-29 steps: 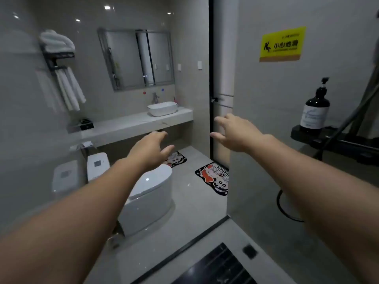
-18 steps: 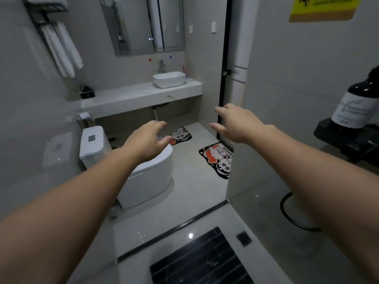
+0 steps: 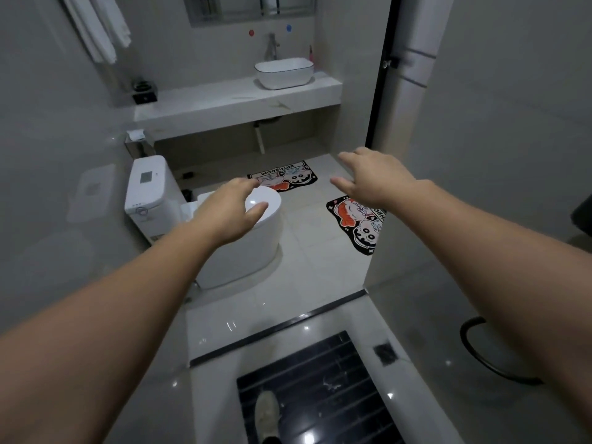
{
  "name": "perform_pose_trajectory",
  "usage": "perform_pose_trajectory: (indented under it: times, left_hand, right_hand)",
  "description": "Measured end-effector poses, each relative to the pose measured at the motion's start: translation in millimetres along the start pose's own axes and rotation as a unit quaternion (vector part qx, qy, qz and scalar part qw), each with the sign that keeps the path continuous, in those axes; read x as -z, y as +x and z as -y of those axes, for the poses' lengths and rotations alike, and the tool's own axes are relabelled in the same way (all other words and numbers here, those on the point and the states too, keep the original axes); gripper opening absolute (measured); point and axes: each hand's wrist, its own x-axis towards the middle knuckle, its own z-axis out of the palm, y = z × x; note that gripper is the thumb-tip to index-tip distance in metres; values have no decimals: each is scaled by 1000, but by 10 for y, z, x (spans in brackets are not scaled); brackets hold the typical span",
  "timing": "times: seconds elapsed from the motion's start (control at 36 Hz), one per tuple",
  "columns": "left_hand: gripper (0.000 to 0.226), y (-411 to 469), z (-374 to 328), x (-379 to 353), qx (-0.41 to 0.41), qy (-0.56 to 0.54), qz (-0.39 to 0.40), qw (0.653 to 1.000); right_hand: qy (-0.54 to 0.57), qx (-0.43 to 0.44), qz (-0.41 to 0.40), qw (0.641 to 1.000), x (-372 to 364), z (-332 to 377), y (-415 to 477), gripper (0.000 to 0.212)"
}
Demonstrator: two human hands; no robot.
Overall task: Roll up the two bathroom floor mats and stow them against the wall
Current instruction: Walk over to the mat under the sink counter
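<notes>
Both hands, left hand (image 3: 229, 216) and right hand (image 3: 373, 181), stay empty with fingers spread while the view tips down; near mat (image 3: 360, 224) and far mat (image 3: 283, 177) still flat, closer now, nothing rolled yet.

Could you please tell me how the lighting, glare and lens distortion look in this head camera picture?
Head view: dim, grey, even light. Small glare spots glint on the glossy floor tiles and the toilet lid. Wide-angle stretch swells the forearms at the edges and bends the door frame. The left hand and right hand look slightly soft; both mats stay readable.
</notes>
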Motion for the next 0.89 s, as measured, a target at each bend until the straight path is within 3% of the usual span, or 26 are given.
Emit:
perform_pose_trajectory:
  times: [0.53, 0.67, 0.89]
  left_hand:
    - [51, 1528, 1018, -292, -31, -9, 24, 999]
    - [53, 1832, 1181, -398, -29, -28, 41, 998]
    - [51, 2378, 1223, -491, -6, -41, 33, 999]
  right_hand:
    - [-17, -60, 19, 998, -503, 8, 1530, 56]
    - [-19, -74, 26, 997, -655, -72, 1785, 45]
    - [-10, -81, 33, 996, -815, -340, 2256, 52]
